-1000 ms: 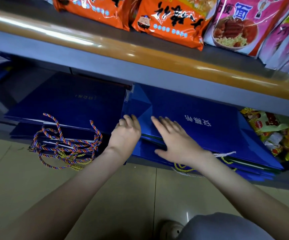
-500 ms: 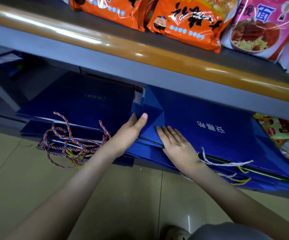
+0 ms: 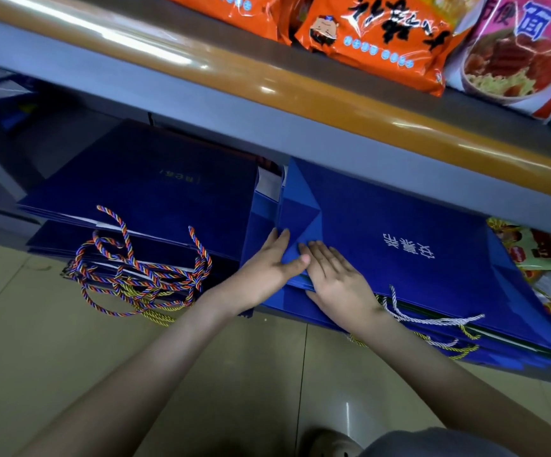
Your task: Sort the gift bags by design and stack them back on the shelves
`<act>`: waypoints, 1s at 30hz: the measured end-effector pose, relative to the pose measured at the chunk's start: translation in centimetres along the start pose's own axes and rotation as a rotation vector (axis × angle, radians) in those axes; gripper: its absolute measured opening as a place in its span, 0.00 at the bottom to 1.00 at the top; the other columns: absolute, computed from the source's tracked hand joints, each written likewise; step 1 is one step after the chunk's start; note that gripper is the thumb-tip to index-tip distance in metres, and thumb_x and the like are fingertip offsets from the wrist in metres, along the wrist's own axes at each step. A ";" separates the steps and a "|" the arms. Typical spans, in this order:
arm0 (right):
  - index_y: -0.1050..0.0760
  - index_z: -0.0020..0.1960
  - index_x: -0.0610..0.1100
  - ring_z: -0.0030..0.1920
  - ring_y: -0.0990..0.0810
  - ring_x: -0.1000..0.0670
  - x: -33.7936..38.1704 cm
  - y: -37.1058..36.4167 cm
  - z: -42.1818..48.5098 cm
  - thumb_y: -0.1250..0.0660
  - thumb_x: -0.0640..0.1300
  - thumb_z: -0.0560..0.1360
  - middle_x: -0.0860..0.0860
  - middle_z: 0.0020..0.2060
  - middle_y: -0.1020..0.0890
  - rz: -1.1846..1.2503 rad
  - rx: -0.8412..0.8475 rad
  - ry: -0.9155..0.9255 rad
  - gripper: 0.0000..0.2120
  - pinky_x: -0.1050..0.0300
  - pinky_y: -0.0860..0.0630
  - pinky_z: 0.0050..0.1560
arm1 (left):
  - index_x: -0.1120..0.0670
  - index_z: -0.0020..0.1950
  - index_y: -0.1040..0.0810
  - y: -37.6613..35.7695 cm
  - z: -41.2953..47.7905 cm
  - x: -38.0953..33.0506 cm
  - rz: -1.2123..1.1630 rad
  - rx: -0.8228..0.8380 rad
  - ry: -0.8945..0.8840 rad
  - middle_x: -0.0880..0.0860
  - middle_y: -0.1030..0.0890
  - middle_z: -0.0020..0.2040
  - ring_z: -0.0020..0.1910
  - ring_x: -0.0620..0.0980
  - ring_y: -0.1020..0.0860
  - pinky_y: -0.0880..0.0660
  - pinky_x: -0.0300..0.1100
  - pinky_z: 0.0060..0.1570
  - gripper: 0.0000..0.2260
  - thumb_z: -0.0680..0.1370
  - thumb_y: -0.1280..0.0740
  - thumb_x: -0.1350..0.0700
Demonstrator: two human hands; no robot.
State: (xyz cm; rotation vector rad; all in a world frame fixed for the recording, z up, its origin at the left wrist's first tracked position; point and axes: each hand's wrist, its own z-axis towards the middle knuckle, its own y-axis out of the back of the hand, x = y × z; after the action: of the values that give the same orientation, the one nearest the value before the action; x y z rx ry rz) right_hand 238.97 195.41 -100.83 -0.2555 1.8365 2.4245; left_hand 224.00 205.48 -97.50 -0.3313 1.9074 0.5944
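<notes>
A second ago my left hand [image 3: 267, 272] was a loose fist at the left side of the bright blue stack [image 3: 300, 311] of gift bags. Now its fingers are straight along that side and the thumb lies on the near-left corner of the top bag [image 3: 383, 225], gripping nothing that I can see. My right hand [image 3: 337, 282] has slid from the middle of the stack to the same corner. It lies flat and open on the top bag, next to the left thumb. I judge I am squaring this stack in its place.

Just left of the stack lies the dark blue stack [image 3: 142, 189], with its coloured cord handles [image 3: 135, 268] hanging out in front. Right of the stack are snack packets [image 3: 538, 258], and above it is the orange shelf rail [image 3: 267, 80]. The white cord handle [image 3: 432, 319] at the stack's front edge could catch.
</notes>
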 end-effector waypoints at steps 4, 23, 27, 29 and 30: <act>0.29 0.68 0.35 0.62 0.23 0.40 -0.8 0.0 -0.8 0.21 0.51 0.61 0.38 0.60 0.21 0.011 0.043 -0.116 0.40 0.44 0.25 0.60 | 0.54 0.78 0.60 -0.1 -0.7 -0.1 0.529 0.023 -0.140 0.50 0.68 0.76 0.75 0.46 0.66 0.56 0.44 0.73 0.42 0.77 0.36 0.40; 0.23 0.59 0.36 0.52 0.18 0.41 -3.5 0.6 -3.2 0.18 0.48 0.54 0.39 0.52 0.18 -0.058 0.071 -0.214 0.37 0.49 0.21 0.52 | 0.62 0.44 0.17 -4.1 4.1 0.5 1.592 -0.318 -0.576 0.62 0.17 0.42 0.41 0.56 0.16 0.19 0.45 0.41 0.14 0.60 0.23 0.61; 0.24 0.58 0.35 0.52 0.18 0.39 -3.8 3.0 -4.1 0.20 0.49 0.58 0.38 0.52 0.18 -0.083 0.038 -0.253 0.33 0.46 0.21 0.51 | 0.63 0.46 0.18 -3.5 2.2 -0.5 1.546 -0.392 -0.731 0.63 0.17 0.42 0.42 0.57 0.17 0.19 0.45 0.43 0.15 0.59 0.26 0.65; 0.23 0.56 0.35 0.51 0.18 0.39 -3.1 3.9 -4.1 0.20 0.50 0.58 0.37 0.51 0.18 -0.095 -0.002 -0.204 0.31 0.46 0.21 0.50 | 0.64 0.46 0.18 -2.9 0.9 -0.6 1.558 -0.396 -0.745 0.64 0.17 0.43 0.42 0.58 0.17 0.19 0.46 0.44 0.15 0.60 0.27 0.67; 0.22 0.56 0.35 0.51 0.18 0.39 -2.6 4.1 -4.0 0.20 0.50 0.59 0.37 0.50 0.18 -0.096 -0.017 -0.181 0.31 0.46 0.21 0.50 | 0.64 0.46 0.17 -2.5 0.3 -0.5 1.572 -0.406 -0.749 0.64 0.17 0.43 0.42 0.58 0.17 0.19 0.46 0.44 0.14 0.61 0.29 0.67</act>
State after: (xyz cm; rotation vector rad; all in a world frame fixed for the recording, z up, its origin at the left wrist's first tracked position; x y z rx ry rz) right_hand 241.11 190.50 -97.57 -0.1180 1.6891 2.3161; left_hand 225.64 203.54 -97.77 1.1352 0.9582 1.7873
